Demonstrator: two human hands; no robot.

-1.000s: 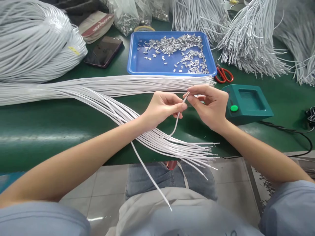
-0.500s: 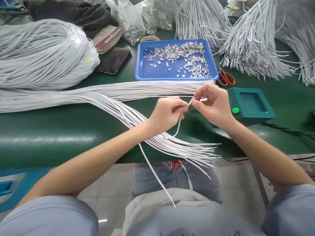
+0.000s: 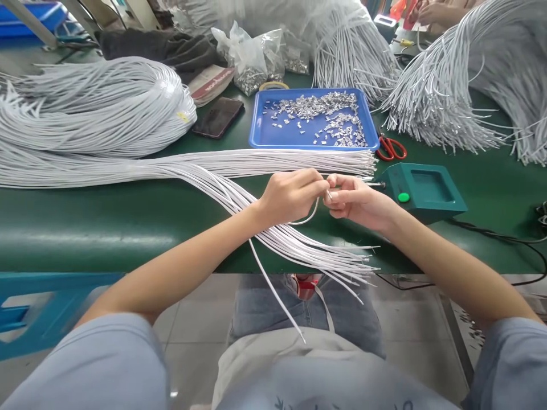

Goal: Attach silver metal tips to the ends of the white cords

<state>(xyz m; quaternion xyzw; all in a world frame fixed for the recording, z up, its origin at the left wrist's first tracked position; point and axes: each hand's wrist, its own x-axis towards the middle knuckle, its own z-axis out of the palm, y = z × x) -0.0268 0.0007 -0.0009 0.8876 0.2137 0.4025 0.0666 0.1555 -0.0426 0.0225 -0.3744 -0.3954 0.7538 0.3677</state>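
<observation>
Two hands meet over the counter point(image 3: 106, 228): the left hand point(image 3: 290, 196) pinches a white cord point(image 3: 308, 216) in a narrow grip, and the right hand point(image 3: 356, 202) pinches its tip, fingertips nearly touching. Loose cords point(image 3: 299, 245) fan below the grip; a blue tray point(image 3: 260, 128) sits beyond, a green box point(image 3: 427, 191) just right.

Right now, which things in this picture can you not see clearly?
- Head view: the cord end and any metal clip between the left hand and right hand are hidden by the fingers.
- Metal clips in the blue tray: too small to tell shape.
- Another person's hands: cut by the top edge.
</observation>
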